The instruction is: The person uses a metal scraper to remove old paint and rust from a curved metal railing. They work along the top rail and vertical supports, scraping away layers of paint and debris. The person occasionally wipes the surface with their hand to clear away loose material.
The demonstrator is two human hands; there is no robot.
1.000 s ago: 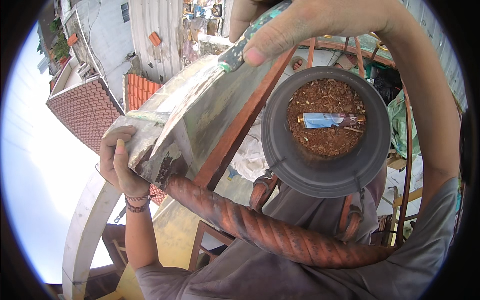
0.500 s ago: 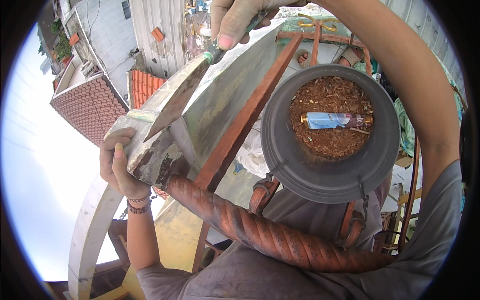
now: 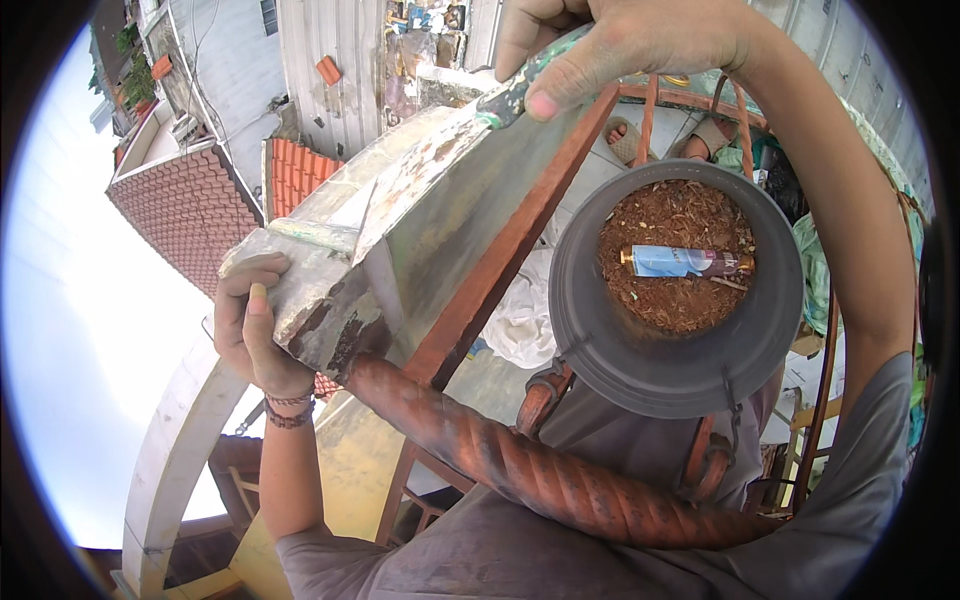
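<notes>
a tiled roof [image 3: 183,215] sits beyond the left hand [image 3: 262,330], which grips the ledge [image 3: 325,285]; the right hand [image 3: 635,60] clasps a scraper [image 3: 440,155], its blade angled down between them, and a skid could nick the left.

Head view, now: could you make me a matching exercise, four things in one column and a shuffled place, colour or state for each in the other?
Column one
1. Left hand
2. Right hand
3. Blue-and-brown tube
4. Twisted rail

Column two
A. Lying on the brown, crumbly fill inside the dark grey pot
B. Gripping the handle of the flat-bladed tool
C. Reddish-brown, with darker patches
D. Touching the weathered block

Right pairs: 1-D, 2-B, 3-A, 4-C
</notes>
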